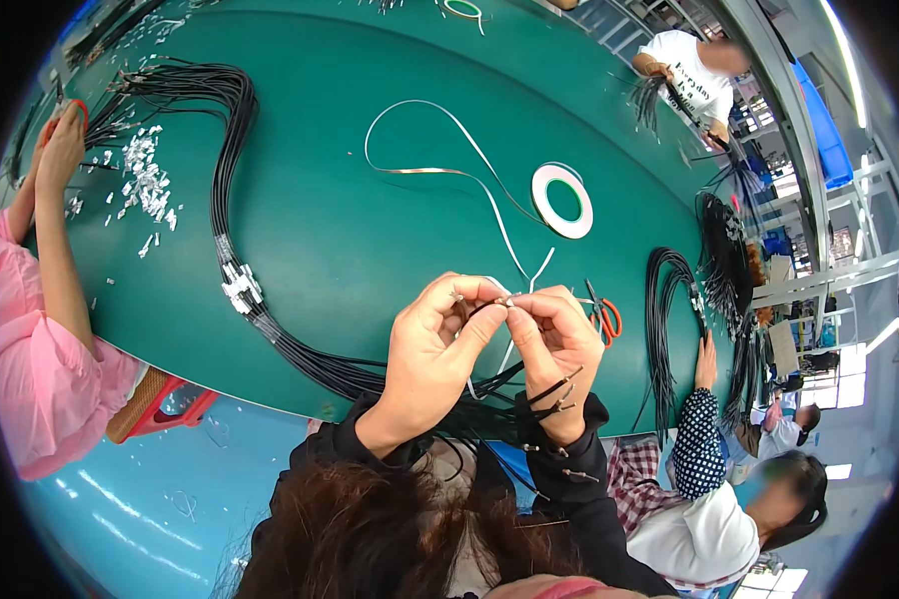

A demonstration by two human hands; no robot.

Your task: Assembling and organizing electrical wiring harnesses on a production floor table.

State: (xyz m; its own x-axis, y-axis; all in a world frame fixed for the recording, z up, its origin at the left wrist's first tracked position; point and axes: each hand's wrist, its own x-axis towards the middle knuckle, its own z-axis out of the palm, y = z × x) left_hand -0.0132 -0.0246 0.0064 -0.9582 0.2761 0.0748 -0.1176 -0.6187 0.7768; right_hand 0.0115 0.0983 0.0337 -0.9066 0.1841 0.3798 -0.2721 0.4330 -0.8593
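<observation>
Above the front edge of the green table, my left hand and my right hand meet, thumbs and fingertips pinched together. Between them is the end of a thin black cable with a small metallic tip. A narrow white strip runs down to my fingers; whether they grip it too I cannot tell. Several loose cable ends with metal tips stick out by my right wrist. Under my hands passes a long black cable bundle, bound in white partway along.
A tape roll lies beyond my hands, scissors with orange handles at their right. White scraps are scattered at far left. Another cable bundle lies right. Co-workers sit left and right; one is across the table. A red stool stands left.
</observation>
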